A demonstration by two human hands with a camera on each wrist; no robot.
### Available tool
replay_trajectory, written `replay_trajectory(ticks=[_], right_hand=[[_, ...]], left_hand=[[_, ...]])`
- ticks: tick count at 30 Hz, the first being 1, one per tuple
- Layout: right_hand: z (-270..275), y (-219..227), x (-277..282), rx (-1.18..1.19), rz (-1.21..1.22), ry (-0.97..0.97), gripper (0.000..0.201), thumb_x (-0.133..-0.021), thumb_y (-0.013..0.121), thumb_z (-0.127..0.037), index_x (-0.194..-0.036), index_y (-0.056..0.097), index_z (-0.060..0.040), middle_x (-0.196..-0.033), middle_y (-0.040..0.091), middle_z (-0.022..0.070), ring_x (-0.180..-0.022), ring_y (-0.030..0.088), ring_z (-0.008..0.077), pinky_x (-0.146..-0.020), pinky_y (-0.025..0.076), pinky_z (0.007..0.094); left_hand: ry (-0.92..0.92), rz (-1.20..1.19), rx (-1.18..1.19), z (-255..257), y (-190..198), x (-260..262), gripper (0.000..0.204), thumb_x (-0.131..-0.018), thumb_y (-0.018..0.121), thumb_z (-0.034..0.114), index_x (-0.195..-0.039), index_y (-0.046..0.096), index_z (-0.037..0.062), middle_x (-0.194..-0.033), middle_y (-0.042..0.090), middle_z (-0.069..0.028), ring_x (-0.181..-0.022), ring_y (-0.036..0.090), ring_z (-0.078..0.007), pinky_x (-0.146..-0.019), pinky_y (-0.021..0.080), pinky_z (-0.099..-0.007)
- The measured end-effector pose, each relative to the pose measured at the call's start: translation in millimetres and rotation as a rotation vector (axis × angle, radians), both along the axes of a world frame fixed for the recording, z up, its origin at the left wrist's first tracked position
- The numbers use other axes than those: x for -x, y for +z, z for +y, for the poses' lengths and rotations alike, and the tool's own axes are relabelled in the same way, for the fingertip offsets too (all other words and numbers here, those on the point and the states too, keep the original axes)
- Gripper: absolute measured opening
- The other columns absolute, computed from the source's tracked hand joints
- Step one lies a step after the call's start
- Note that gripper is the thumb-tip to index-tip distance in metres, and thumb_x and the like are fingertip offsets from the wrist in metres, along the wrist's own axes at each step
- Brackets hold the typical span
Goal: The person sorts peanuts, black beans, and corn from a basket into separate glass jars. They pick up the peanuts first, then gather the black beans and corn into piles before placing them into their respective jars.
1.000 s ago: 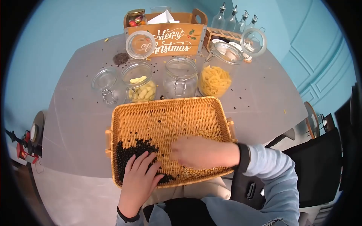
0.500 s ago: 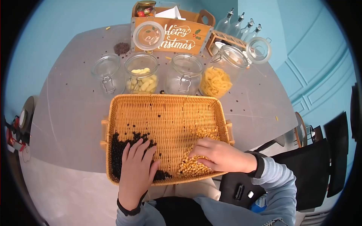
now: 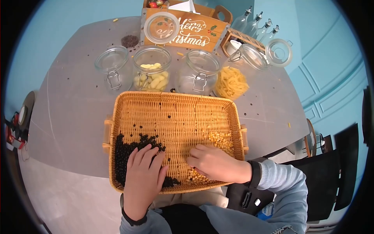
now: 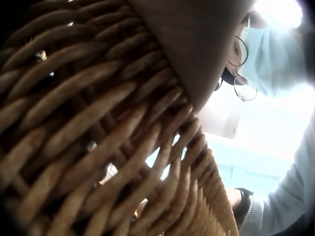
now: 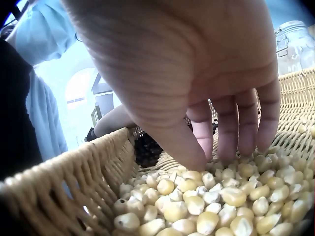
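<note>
The left hand (image 3: pixel 144 177) is open, its fingers over the edge of the black beans (image 3: pixel 124 158), most of which lie to its left. The right hand (image 3: pixel 218 163) is uncurled and arched, fingertips down among the corn kernels (image 3: pixel 196 177), which lie beneath it, on its near side and beyond it; whether it pinches any kernel cannot be told. Both hands reach into the wicker basket (image 3: pixel 179 126), bare weave between them. Ahead of the hands stand glass jars (image 3: pixel 199 76); farther off, a wooden box (image 3: pixel 212 41).
</note>
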State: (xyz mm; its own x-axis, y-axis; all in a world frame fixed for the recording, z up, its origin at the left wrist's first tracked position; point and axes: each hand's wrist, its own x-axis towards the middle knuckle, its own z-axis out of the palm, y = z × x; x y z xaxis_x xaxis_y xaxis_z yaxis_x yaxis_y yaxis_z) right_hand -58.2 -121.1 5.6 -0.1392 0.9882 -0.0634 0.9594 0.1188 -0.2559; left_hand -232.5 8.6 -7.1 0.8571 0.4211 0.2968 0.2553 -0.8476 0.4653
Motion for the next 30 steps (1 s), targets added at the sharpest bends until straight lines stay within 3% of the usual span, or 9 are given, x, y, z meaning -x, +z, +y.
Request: replay_trajectory(ticks=[9, 15, 18, 20, 25, 30], right_hand=[[15.0, 11.7, -2.7, 0.041, -0.07, 0.032, 0.02, -0.069, 0.061, -0.009, -0.086, 0.053, -0.0018, -0.082, 0.05, 0.009, -0.08, 0.05, 0.025, -0.07, 0.043, 0.0341], [40.1, 32.2, 5.5, -0.172, 0.144, -0.021, 0.016, -0.071, 0.061, -0.01, -0.081, 0.05, -0.0023, -0.081, 0.049, 0.0102, -0.079, 0.049, 0.0269, -0.069, 0.043, 0.0347], [25.3, 24.9, 7.1, -0.012, 0.122, 0.066, 0.014, -0.068, 0.057, -0.007, -0.079, 0.052, 0.0002, -0.081, 0.052, 0.0101, -0.081, 0.052, 0.0252, -0.068, 0.045, 0.0339], [14.9, 16.6, 13.3, 0.143, 0.12, 0.089, 0.015, -0.071, 0.06, -0.012, -0.08, 0.053, -0.0034, -0.08, 0.05, 0.0068, -0.079, 0.05, 0.0235, -0.068, 0.043, 0.0334], [9.8, 12.5, 21.1, 0.162, 0.012, 0.1, 0.015, -0.07, 0.059, -0.014, -0.079, 0.055, -0.0041, -0.08, 0.052, 0.0051, -0.081, 0.051, 0.0211, -0.067, 0.043, 0.0312], [9.6, 8.2, 19.7, 0.138, -0.002, 0.122, 0.014, -0.067, 0.058, -0.01, -0.08, 0.059, -0.0026, -0.08, 0.054, 0.0055, -0.082, 0.052, 0.0206, -0.067, 0.044, 0.0298]], left_hand=[[-0.014, -0.005, 0.011, 2.0, 0.1, -0.2, 0.027, -0.076, 0.061, 0.013, -0.101, 0.057, 0.004, -0.105, 0.055, -0.0104, -0.107, 0.049, -0.0293, -0.096, 0.035, -0.0445], [-0.018, -0.019, 0.043, 3.3, -0.3, 0.4, 0.026, -0.076, 0.061, 0.012, -0.1, 0.057, 0.0047, -0.105, 0.055, -0.0099, -0.106, 0.049, -0.0289, -0.095, 0.035, -0.0446], [-0.002, -0.022, 0.046, 4.4, 0.6, 1.9, 0.025, -0.076, 0.061, 0.012, -0.099, 0.057, 0.0054, -0.104, 0.055, -0.0092, -0.106, 0.049, -0.028, -0.096, 0.034, -0.0449], [0.0, -0.011, 0.037, 4.5, 2.2, 1.7, 0.024, -0.076, 0.06, 0.011, -0.099, 0.058, 0.0058, -0.104, 0.055, -0.0088, -0.106, 0.05, -0.0275, -0.097, 0.033, -0.0452], [0.103, -0.082, 0.119, 3.1, 13.0, 3.6, 0.018, -0.076, 0.058, 0.007, -0.094, 0.06, 0.0048, -0.1, 0.057, -0.0085, -0.103, 0.052, -0.0279, -0.097, 0.032, -0.0454], [0.133, -0.196, 0.118, 3.2, 48.2, 11.3, 0.016, -0.076, 0.055, 0.002, -0.092, 0.06, 0.0021, -0.096, 0.059, -0.0111, -0.096, 0.056, -0.0299, -0.094, 0.037, -0.044]])
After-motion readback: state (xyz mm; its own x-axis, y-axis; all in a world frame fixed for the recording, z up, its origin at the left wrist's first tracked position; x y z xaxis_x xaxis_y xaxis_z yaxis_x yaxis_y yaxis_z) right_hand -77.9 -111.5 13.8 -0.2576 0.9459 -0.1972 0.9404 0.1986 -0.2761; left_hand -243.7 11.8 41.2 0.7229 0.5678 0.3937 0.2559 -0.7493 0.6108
